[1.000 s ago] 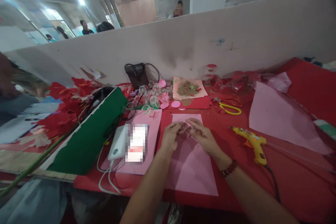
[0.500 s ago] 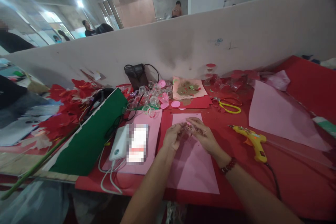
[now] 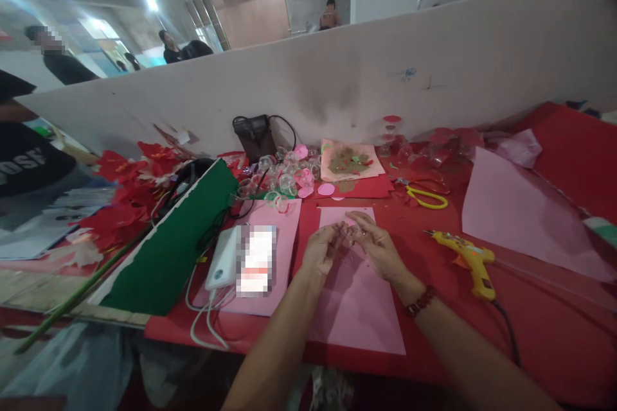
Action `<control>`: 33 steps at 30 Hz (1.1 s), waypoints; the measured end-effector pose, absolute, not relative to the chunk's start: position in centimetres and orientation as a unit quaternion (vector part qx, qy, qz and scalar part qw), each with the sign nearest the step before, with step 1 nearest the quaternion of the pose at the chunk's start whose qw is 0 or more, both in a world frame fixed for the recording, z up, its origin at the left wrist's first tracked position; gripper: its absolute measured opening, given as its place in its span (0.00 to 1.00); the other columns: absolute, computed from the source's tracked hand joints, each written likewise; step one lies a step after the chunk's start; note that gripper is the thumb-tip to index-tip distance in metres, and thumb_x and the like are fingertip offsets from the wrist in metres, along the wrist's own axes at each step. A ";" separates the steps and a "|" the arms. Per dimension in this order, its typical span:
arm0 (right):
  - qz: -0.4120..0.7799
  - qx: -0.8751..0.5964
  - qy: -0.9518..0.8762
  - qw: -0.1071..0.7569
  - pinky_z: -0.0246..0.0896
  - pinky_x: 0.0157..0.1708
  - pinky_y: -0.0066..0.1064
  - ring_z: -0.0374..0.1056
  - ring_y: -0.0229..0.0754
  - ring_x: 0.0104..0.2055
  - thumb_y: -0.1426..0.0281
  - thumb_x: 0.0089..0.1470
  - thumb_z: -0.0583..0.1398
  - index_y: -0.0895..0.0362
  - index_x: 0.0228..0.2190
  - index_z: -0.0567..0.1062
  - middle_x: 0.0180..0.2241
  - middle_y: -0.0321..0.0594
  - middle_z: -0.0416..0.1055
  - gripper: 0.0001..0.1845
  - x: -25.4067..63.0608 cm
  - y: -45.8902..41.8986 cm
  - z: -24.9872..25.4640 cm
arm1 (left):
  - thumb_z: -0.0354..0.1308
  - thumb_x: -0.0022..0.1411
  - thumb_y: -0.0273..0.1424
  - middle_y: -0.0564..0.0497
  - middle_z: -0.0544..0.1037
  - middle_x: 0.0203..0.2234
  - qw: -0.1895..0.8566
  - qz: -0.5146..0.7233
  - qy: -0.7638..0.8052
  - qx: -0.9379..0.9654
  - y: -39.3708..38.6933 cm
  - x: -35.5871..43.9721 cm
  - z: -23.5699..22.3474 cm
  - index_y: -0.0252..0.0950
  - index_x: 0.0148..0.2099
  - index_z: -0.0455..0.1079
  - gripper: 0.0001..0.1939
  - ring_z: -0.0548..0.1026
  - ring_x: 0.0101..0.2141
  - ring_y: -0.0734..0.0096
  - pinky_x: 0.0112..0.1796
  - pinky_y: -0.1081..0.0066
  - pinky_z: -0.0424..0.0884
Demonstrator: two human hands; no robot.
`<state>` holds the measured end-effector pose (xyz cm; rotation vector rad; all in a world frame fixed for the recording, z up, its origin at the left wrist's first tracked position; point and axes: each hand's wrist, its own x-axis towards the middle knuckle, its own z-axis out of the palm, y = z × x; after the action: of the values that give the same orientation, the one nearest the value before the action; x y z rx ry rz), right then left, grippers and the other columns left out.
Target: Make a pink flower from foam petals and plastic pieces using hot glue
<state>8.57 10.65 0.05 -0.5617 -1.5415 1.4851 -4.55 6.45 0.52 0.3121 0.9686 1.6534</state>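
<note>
Evidently, work is under way at the pink sheet (image 3: 361, 318), which serves as the reference point for this head view. A small clear piece (image 3: 348, 235) is held above its far part, between the two hands. Progress: judged partial. Clear cups (image 3: 288, 184) lie in a loose cluster beyond the sheet and to its left, with pink discs (image 3: 326, 189) beside them — some discs lie flat and loose, while other pink pieces sit among the cups. How many of these are finished cannot be established, nor can what is left on the held piece.

Hands: the left hand (image 3: 319, 250) has its fingertips drawn together, apparently pinching the clear piece. The right hand (image 3: 380, 252) is partly curled, its fingers and thumb close about the piece's other side; whether it grips or merely steadies cannot be told, as the contact is small and blurred.

Right of the sheet lies a yellow glue gun (image 3: 465, 255), apart from both hands. Yellow-handled scissors (image 3: 429, 199) lie beyond the sheet and to its right. A white power bank (image 3: 223, 262) and a phone (image 3: 258, 263) lie to its left — neither is touched.
</note>
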 end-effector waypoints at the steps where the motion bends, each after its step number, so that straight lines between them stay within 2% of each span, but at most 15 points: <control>1: 0.612 -0.228 -0.609 0.451 0.64 0.47 0.33 0.63 0.43 0.51 0.61 0.55 0.61 0.48 0.51 0.73 0.53 0.42 0.63 0.22 8.6 10.6 0.1 | 0.65 0.43 0.24 0.46 0.80 0.29 0.563 0.705 0.409 0.137 6.5 -4.5 0.5 0.31 0.26 0.74 0.04 0.77 0.33 0.71 0.45 0.70 0.70; 5: 0.680 -0.223 -0.525 0.461 0.66 0.45 0.34 0.68 0.40 0.45 0.61 0.55 0.61 0.46 0.53 0.70 0.53 0.40 0.64 0.23 8.6 10.4 0.0 | 0.66 0.41 0.25 0.48 0.79 0.27 0.557 0.710 0.404 0.147 6.6 -4.2 0.9 0.31 0.25 0.74 0.06 0.76 0.32 0.72 0.45 0.71 0.69; 9: 0.709 -0.219 -0.494 0.454 0.65 0.46 0.37 0.70 0.40 0.43 0.61 0.55 0.61 0.42 0.53 0.69 0.48 0.38 0.70 0.23 8.5 10.6 -0.1 | 0.67 0.45 0.29 0.49 0.79 0.28 0.515 0.705 0.440 0.209 6.5 -4.1 1.5 0.32 0.30 0.76 0.08 0.75 0.31 0.73 0.41 0.71 0.69; 12: 0.720 -0.209 -0.471 0.464 0.66 0.46 0.37 0.70 0.40 0.42 0.60 0.54 0.60 0.40 0.52 0.69 0.53 0.38 0.66 0.23 8.4 10.9 -0.1 | 0.65 0.49 0.32 0.48 0.78 0.28 0.476 0.690 0.477 0.265 6.2 -4.3 1.8 0.33 0.32 0.76 0.08 0.74 0.32 0.72 0.42 0.69 0.69; 15: 0.738 -0.210 -0.444 0.463 0.67 0.42 0.35 0.71 0.38 0.39 0.59 0.54 0.61 0.42 0.52 0.68 0.56 0.39 0.63 0.23 8.5 11.0 0.1 | 0.65 0.48 0.29 0.48 0.79 0.32 0.462 0.682 0.495 0.275 5.9 -4.6 1.9 0.34 0.36 0.77 0.10 0.75 0.33 0.71 0.42 0.69 0.68; 17: 0.750 -0.212 -0.425 0.459 0.67 0.41 0.34 0.70 0.36 0.37 0.60 0.54 0.61 0.43 0.52 0.69 0.55 0.39 0.64 0.23 8.5 10.9 0.2 | 0.64 0.48 0.28 0.49 0.78 0.31 0.456 0.680 0.507 0.272 5.8 -4.8 2.0 0.34 0.37 0.77 0.10 0.74 0.31 0.74 0.39 0.72 0.68; 20: 0.755 -0.214 -0.416 0.460 0.66 0.40 0.31 0.69 0.34 0.36 0.63 0.53 0.63 0.42 0.49 0.71 0.55 0.36 0.64 0.20 8.4 10.7 0.3 | 0.63 0.50 0.30 0.50 0.78 0.28 0.465 0.660 0.519 0.280 5.7 -4.8 2.1 0.33 0.35 0.77 0.09 0.71 0.26 0.78 0.32 0.75 0.66; 23: 0.739 -0.219 -0.445 0.455 0.65 0.40 0.30 0.68 0.34 0.37 0.64 0.54 0.62 0.42 0.50 0.70 0.52 0.36 0.67 0.21 8.3 10.4 0.2 | 0.64 0.50 0.32 0.50 0.77 0.25 0.466 0.643 0.527 0.302 5.7 -4.9 2.3 0.32 0.35 0.78 0.10 0.71 0.26 0.77 0.31 0.76 0.65; 26: 0.708 -0.226 -0.508 0.435 0.65 0.43 0.34 0.69 0.37 0.38 0.64 0.54 0.62 0.43 0.55 0.66 0.44 0.38 0.70 0.26 8.4 10.3 0.3 | 0.64 0.49 0.32 0.49 0.78 0.24 0.452 0.641 0.540 0.305 5.8 -5.0 2.2 0.31 0.33 0.78 0.10 0.71 0.25 0.76 0.31 0.74 0.65; 31: 0.590 -0.234 -0.647 0.422 0.65 0.46 0.33 0.65 0.41 0.48 0.66 0.53 0.62 0.45 0.54 0.69 0.52 0.42 0.61 0.26 8.9 10.5 0.8 | 0.63 0.47 0.30 0.47 0.80 0.27 0.428 0.630 0.573 0.304 5.9 -5.3 1.7 0.31 0.36 0.78 0.12 0.74 0.27 0.71 0.33 0.71 0.68; 33: 0.571 -0.238 -0.663 0.422 0.65 0.45 0.34 0.65 0.42 0.49 0.66 0.54 0.61 0.46 0.54 0.68 0.54 0.43 0.60 0.25 9.1 10.7 0.7 | 0.62 0.48 0.29 0.46 0.80 0.29 0.413 0.609 0.586 0.339 5.9 -5.3 1.6 0.31 0.38 0.78 0.13 0.75 0.29 0.69 0.35 0.70 0.69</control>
<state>9.09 10.69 0.69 -0.5948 -1.6610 1.4291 -5.32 5.89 1.65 0.8532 1.4733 1.5307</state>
